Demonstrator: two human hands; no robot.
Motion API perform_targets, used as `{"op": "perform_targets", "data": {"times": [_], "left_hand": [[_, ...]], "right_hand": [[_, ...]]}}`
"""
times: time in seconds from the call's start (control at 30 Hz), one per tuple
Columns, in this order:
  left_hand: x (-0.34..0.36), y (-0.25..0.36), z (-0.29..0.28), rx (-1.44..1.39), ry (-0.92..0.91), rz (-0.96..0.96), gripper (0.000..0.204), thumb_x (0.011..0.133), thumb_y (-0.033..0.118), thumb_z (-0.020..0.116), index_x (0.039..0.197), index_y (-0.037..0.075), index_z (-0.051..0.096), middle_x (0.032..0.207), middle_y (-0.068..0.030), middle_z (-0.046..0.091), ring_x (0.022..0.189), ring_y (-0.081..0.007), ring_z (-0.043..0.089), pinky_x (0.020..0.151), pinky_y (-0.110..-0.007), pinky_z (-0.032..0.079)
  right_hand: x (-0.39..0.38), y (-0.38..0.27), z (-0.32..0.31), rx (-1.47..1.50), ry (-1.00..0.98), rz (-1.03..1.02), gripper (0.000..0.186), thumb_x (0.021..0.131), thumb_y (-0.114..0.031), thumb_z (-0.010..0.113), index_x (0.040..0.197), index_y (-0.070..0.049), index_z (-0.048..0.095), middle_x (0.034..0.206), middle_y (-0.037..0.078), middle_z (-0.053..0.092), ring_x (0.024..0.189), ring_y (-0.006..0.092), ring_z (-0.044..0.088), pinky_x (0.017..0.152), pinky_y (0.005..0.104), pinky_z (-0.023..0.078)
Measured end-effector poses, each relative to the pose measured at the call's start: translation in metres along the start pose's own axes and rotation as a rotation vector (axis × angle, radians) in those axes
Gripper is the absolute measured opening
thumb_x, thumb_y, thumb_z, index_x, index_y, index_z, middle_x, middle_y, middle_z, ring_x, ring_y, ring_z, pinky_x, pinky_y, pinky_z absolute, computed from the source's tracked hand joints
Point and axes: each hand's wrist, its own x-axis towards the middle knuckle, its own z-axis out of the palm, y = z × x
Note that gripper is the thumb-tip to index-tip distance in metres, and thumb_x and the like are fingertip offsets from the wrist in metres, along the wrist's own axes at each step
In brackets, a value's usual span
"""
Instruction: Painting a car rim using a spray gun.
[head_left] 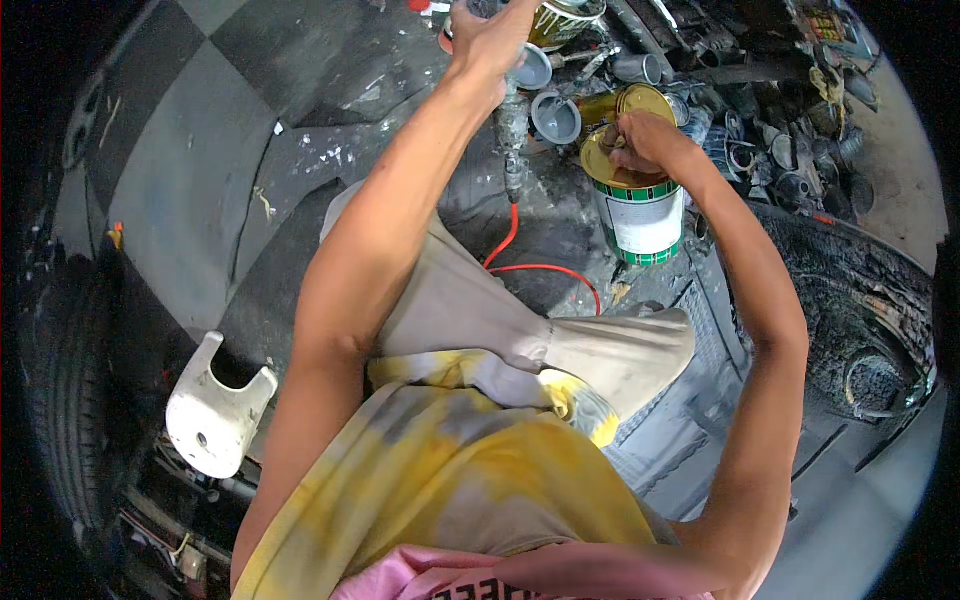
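Note:
My left hand reaches to the top edge of the view, beside paint-smeared cups and a tin; its fingers are partly cut off there, so its grip is unclear. My right hand is closed, fingers curled down at the gold top of a green-and-white paint can. What those fingers hold is hidden. Left of the can lies a round grey-lined cup, with a second cup beyond it. Between my arms, a paint-crusted tool joins a red hose.
Behind the right hand stands another gold-lidded tin. Cluttered metal parts spread across the upper right. A worn tyre borders the left side, near a white plastic piece. A dark round part lies right of my right arm.

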Motion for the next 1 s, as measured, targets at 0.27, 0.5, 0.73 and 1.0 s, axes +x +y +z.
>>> {"op": "perform_targets", "data": {"times": [0.27, 0.5, 0.73, 1.0], "left_hand": [[-0.002, 0.009, -0.008, -0.004, -0.024, -0.015, 0.131, 0.076, 0.057, 0.079, 0.156, -0.014, 0.003, 0.147, -0.0306, 0.047, 0.13, -0.0315, 0.053, 0.106, -0.037, 0.044], [0.007, 0.008, -0.013, 0.01, 0.026, -0.004, 0.134, 0.074, 0.06, 0.078, 0.157, -0.012, 0.002, 0.157, -0.0327, 0.031, 0.142, -0.0356, 0.04, 0.113, -0.04, 0.038], [0.011, 0.011, -0.016, -0.015, 0.046, -0.011, 0.134, 0.073, 0.057, 0.081, 0.157, -0.012, 0.003, 0.154, -0.0324, 0.035, 0.135, -0.0348, 0.048, 0.107, -0.039, 0.044], [0.006, 0.02, -0.019, -0.083, 0.036, 0.0, 0.127, 0.074, 0.051, 0.081, 0.156, -0.013, 0.009, 0.144, -0.0291, 0.047, 0.122, -0.0301, 0.058, 0.094, -0.036, 0.052]], "right_hand": [[0.038, 0.016, 0.01, -0.088, -0.02, -0.137, 0.04, 0.083, -0.033, 0.076, 0.096, 0.002, 0.063, 0.087, 0.024, 0.071, 0.086, 0.042, 0.07, 0.076, 0.0483, 0.057], [0.066, 0.011, 0.003, -0.165, -0.252, -0.046, 0.043, 0.083, -0.033, 0.07, 0.105, 0.001, 0.058, 0.098, 0.021, 0.068, 0.099, 0.0374, 0.067, 0.083, 0.0444, 0.054], [0.059, 0.014, -0.008, -0.171, -0.21, -0.214, 0.04, 0.081, -0.03, 0.07, 0.105, 0.0, 0.057, 0.097, 0.02, 0.067, 0.097, 0.0378, 0.067, 0.084, 0.0457, 0.054], [0.056, -0.011, -0.027, -0.091, -0.308, 0.106, 0.053, 0.07, -0.031, 0.082, 0.112, -0.004, 0.065, 0.112, 0.021, 0.07, 0.107, 0.0382, 0.068, 0.09, 0.0469, 0.056]]}}
